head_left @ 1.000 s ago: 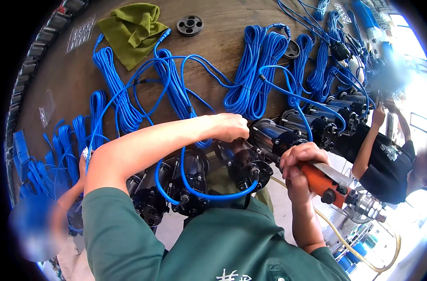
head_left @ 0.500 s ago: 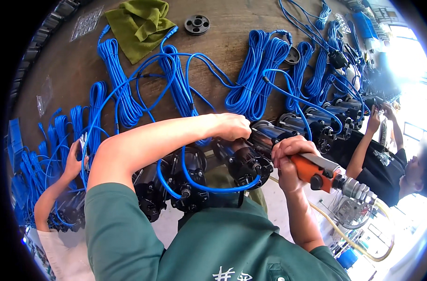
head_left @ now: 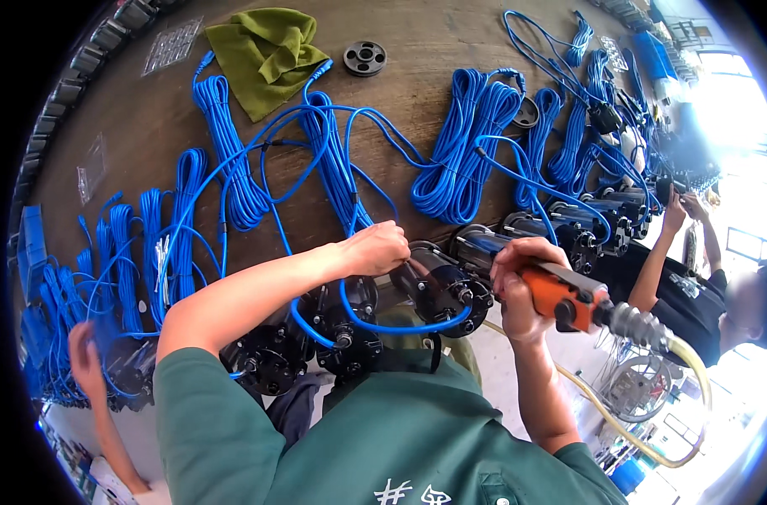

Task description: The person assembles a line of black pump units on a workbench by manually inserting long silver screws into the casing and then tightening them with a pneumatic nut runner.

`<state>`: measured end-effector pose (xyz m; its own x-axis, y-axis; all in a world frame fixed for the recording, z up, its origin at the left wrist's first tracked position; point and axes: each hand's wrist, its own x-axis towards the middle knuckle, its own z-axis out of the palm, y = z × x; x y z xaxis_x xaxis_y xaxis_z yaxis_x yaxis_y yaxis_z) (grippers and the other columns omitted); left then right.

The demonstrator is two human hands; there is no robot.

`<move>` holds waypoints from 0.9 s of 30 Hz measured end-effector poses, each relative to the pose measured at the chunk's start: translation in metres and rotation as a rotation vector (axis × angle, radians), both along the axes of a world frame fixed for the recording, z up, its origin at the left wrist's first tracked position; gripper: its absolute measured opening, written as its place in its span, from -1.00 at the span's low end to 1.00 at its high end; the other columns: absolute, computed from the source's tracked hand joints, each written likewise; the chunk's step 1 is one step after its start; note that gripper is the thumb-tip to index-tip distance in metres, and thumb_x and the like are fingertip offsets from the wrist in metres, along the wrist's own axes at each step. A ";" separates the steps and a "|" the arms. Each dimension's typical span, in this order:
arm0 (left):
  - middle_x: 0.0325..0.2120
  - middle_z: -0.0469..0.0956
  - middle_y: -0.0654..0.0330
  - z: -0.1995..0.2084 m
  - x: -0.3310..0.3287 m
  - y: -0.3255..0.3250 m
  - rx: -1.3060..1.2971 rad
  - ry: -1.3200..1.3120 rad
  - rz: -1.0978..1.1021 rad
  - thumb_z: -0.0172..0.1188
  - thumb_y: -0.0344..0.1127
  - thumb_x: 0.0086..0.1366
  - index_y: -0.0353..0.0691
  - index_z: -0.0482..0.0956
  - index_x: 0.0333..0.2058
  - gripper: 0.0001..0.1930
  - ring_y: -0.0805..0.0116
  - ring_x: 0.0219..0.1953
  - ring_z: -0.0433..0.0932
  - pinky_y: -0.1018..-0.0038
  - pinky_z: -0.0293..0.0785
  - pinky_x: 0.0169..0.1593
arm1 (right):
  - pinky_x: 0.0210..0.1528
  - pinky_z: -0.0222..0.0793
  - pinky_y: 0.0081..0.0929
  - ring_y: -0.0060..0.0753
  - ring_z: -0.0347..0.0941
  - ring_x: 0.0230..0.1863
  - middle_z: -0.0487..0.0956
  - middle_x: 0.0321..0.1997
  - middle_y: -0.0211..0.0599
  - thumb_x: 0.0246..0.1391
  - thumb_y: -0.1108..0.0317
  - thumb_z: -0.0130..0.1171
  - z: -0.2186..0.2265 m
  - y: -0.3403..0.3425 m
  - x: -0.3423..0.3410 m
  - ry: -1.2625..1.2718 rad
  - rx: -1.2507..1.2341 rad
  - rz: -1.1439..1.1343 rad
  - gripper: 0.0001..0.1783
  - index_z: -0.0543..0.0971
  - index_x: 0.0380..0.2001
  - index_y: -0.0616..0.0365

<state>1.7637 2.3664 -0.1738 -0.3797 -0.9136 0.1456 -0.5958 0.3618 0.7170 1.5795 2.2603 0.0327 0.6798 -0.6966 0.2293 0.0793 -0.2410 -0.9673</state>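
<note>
My left hand (head_left: pixel 375 249) is closed in a fist beside the rim of a dark glossy cylinder unit (head_left: pixel 442 286); whatever its fingers hold, if anything, is hidden. My right hand (head_left: pixel 525 282) is wrapped round an orange air-powered driver (head_left: pixel 564 301), which points leftward under the fingers. A pale yellow hose (head_left: pixel 696 370) hangs from the tool's fitting. Below my left wrist stands another black unit (head_left: pixel 346 326), with a further one (head_left: pixel 270 349) by my forearm. A blue cable (head_left: pixel 400 330) loops across to the unit between my hands.
Bundled blue cables (head_left: pixel 232 160) lie along the brown table (head_left: pixel 400 109), with a green cloth (head_left: pixel 261 59) and black round disc (head_left: pixel 365 59) farther back. More cylinder units (head_left: pixel 573 223) line the edge at right. Co-workers' hands show at left (head_left: pixel 84 362) and right (head_left: pixel 682 209).
My left hand has shifted left and slightly nearer to me, off the top of the unit. My right hand still grips the driver. The left co-worker's hand has moved down and left.
</note>
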 end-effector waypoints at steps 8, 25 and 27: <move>-0.59 0.54 0.14 -0.008 -0.001 0.006 -0.052 0.077 0.017 0.29 -0.36 0.04 -0.20 0.56 -0.65 -0.85 0.17 -0.36 0.54 0.28 0.36 -0.16 | -0.41 0.52 -0.57 -0.47 0.53 -0.51 0.61 -0.38 -0.10 -0.15 0.65 0.17 0.022 0.020 0.018 -0.097 0.045 0.221 -0.74 0.55 -0.28 0.29; -0.47 0.68 -0.03 0.081 0.044 -0.025 0.235 -0.220 0.125 0.24 -0.35 0.06 -0.21 0.74 -0.46 -0.87 0.01 -0.36 0.69 0.19 0.62 -0.21 | -0.33 0.51 -0.54 -0.49 0.56 -0.45 0.66 -0.35 -0.23 -0.15 0.60 0.14 0.005 0.023 0.033 0.060 0.059 0.525 -0.74 0.63 -0.30 0.23; -0.45 0.68 -0.03 0.132 0.064 -0.018 0.033 -0.171 0.418 0.26 -0.32 0.12 -0.21 0.75 -0.39 -0.86 0.05 -0.41 0.68 0.24 0.62 -0.23 | -0.23 0.51 -0.50 -0.48 0.56 -0.35 0.65 -0.34 -0.25 -0.10 0.62 0.15 -0.001 0.023 0.032 0.059 0.086 0.566 -0.78 0.60 -0.32 0.20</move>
<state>1.8282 2.3480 -0.0422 0.0067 -0.9967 0.0809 -0.7967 0.0436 0.6028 1.6114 2.2835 0.0317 0.9620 -0.2351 0.1386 0.1187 -0.0969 -0.9882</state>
